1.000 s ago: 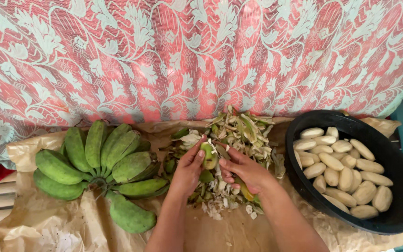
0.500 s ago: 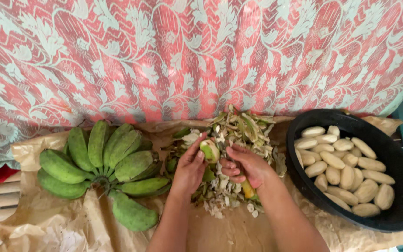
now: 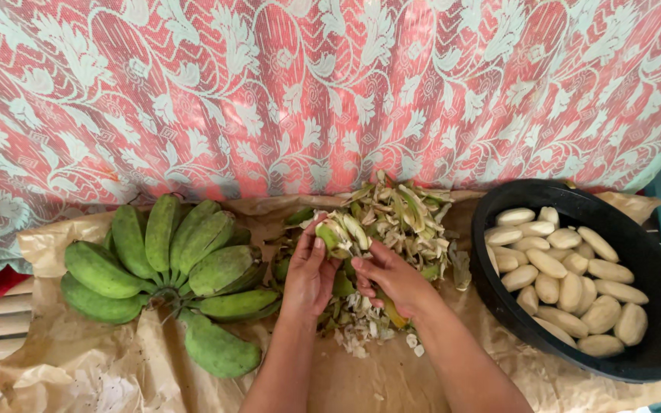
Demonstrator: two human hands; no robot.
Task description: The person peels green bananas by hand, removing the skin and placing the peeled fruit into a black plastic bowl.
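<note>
The left hand closes its fingers on a half-peeled green banana, over the peel pile. The right hand lies on the near side of the pile, fingers curled; whether it grips anything I cannot tell. Left of the pile lies a green banana bunch; right of it, a black bowl with peeled bananas.

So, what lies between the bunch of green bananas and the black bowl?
In the head view, the pile of peels lies there on the brown paper, with the left hand and right hand working in it.
</note>
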